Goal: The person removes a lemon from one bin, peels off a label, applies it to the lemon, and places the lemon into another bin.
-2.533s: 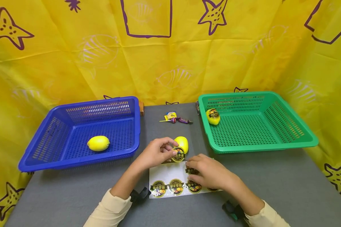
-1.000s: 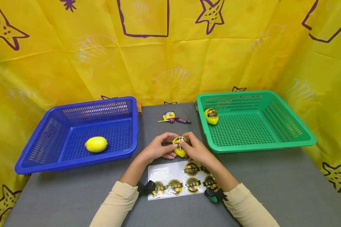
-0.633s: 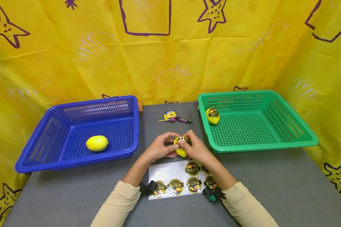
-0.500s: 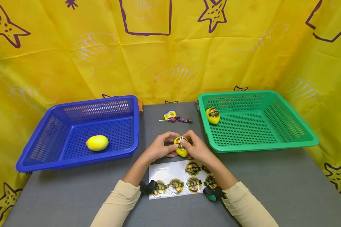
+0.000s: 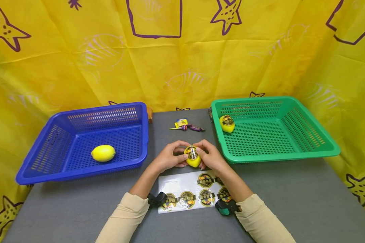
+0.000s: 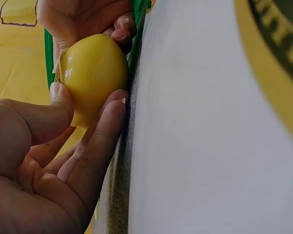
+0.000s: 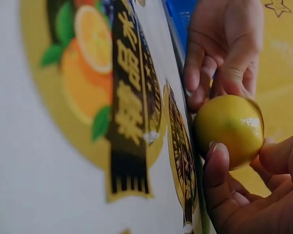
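Between both hands, just behind the sticker sheet, is a yellow lemon (image 5: pixel 193 163) with a round black-and-gold sticker (image 5: pixel 192 152) on its upper side. My left hand (image 5: pixel 169 157) grips its left side, the thumb at the sticker's edge. My right hand (image 5: pixel 212 156) holds the other side, its thumb near the sticker's right edge. In the left wrist view the lemon (image 6: pixel 95 73) shows fingers underneath and a sticker edge standing slightly off the skin. The right wrist view shows the lemon (image 7: pixel 229 129) pinched by fingers of both hands. The sticker sheet (image 5: pixel 176 184) lies below the wrists, partly covered by the right forearm.
A blue basket (image 5: pixel 82 175) at left holds one plain lemon (image 5: pixel 103 153). The green basket (image 5: pixel 280 157) at right holds a stickered lemon (image 5: pixel 227 124). Several wrapped candies (image 5: pixel 182 125) lie behind the hands. A yellow patterned curtain (image 5: pixel 158 74) hangs around the grey table (image 5: pixel 292 195).
Earlier the left hand held a loose sticker beside the lemon while the right hand was over the sheet. Now both hands hold the lemon with the sticker on it; the right thumb has shifted off the sticker's middle.
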`<state>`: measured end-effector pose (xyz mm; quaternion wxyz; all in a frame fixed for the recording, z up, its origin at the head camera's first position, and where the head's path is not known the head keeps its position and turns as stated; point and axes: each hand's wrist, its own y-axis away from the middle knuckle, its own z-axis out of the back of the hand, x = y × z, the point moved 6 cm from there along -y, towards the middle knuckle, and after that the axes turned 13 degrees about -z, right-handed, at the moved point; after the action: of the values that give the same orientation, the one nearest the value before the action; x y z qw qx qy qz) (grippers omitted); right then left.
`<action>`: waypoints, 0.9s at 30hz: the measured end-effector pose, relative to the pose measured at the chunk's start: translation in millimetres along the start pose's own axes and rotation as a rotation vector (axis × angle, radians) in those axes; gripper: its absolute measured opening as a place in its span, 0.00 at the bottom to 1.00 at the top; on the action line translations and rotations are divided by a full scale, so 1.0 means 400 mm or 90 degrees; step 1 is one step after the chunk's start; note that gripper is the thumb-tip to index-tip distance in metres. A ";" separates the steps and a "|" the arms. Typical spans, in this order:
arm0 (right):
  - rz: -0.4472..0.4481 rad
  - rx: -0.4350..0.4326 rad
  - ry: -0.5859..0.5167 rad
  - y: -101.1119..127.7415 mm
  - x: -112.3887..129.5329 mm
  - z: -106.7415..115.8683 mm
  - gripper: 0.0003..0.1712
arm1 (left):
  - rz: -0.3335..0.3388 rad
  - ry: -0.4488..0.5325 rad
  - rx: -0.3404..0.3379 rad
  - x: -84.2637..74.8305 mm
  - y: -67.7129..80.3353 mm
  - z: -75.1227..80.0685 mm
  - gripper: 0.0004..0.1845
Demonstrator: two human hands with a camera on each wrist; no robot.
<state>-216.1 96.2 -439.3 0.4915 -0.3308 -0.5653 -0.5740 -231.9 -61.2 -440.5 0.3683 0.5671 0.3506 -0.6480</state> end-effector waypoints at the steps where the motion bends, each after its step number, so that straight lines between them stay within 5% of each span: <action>1: -0.002 0.003 -0.009 -0.001 -0.002 0.001 0.13 | -0.002 -0.001 0.001 -0.002 0.000 0.000 0.21; 17: -0.022 0.021 0.017 0.000 -0.004 0.000 0.18 | -0.004 -0.028 0.026 -0.008 0.009 0.002 0.21; 22: -0.008 -0.004 0.195 0.026 0.022 -0.003 0.17 | 0.000 -0.044 0.066 -0.020 0.015 -0.005 0.22; 27: 0.086 -0.043 0.422 0.057 0.060 -0.017 0.31 | -0.012 -0.061 0.088 -0.032 0.017 -0.007 0.23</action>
<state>-200.8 87.8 -410.5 0.6743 -0.1792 -0.3319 -0.6349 -223.5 -61.0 -428.5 0.3385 0.5560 0.2921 -0.7007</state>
